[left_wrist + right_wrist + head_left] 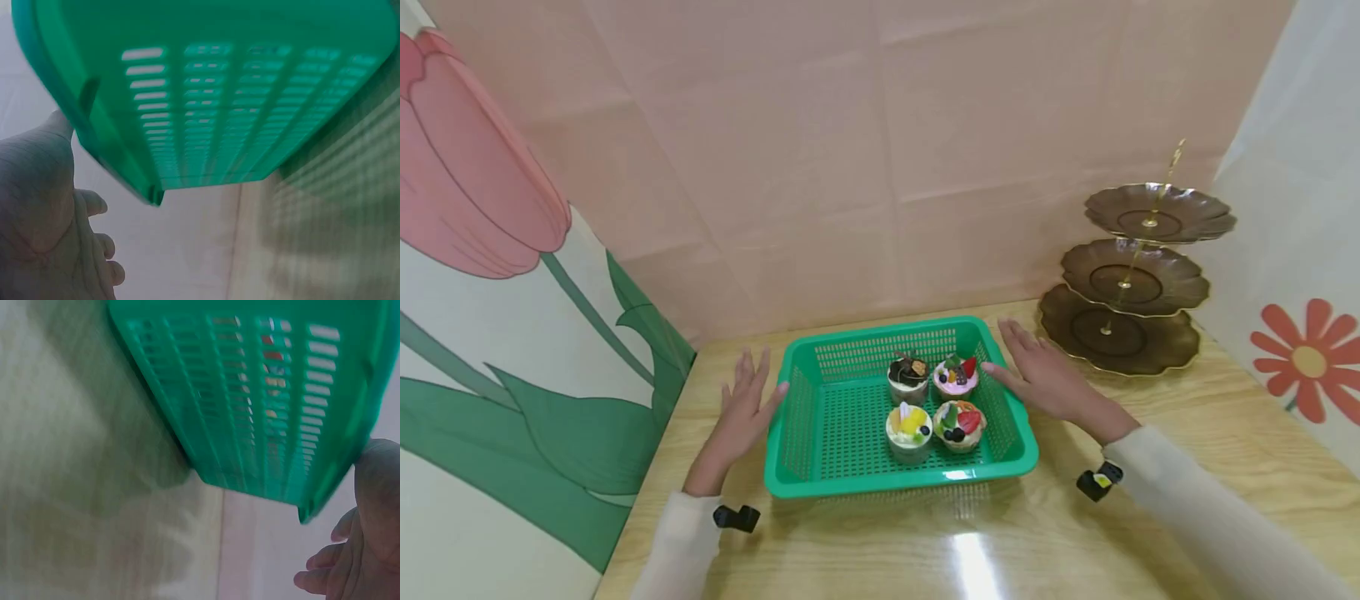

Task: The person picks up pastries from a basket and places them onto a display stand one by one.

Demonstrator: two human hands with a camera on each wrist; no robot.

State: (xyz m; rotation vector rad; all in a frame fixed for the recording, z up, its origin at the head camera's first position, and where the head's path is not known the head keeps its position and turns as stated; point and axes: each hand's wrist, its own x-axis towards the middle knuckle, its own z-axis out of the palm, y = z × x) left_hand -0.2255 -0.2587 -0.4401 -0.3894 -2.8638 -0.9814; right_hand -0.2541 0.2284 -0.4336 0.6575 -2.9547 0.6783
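A green plastic basket point(850, 486) with slotted walls stands on the wooden table. Several small cup desserts sit grouped in its right half: a chocolate-topped one point(908, 377), a pink-creamed one point(956, 377), one with yellow fruit point(909, 429) and one with strawberry and blueberries point(959, 423). My left hand point(745, 421) is at the basket's left side, fingers extended and thumb at the rim. On the opposite side, my right hand point(1052, 383) has its fingers stretched out, thumb over the right rim. Both wrist views show the basket's slotted outer wall point(206, 119) beside the palms.
A three-tier brown stand point(1135, 279) with gold edges is at the back right, its plates bare. A pink backdrop point(880, 167) rises behind the table point(880, 550). Flower-printed panels point(482, 467) flank both sides.
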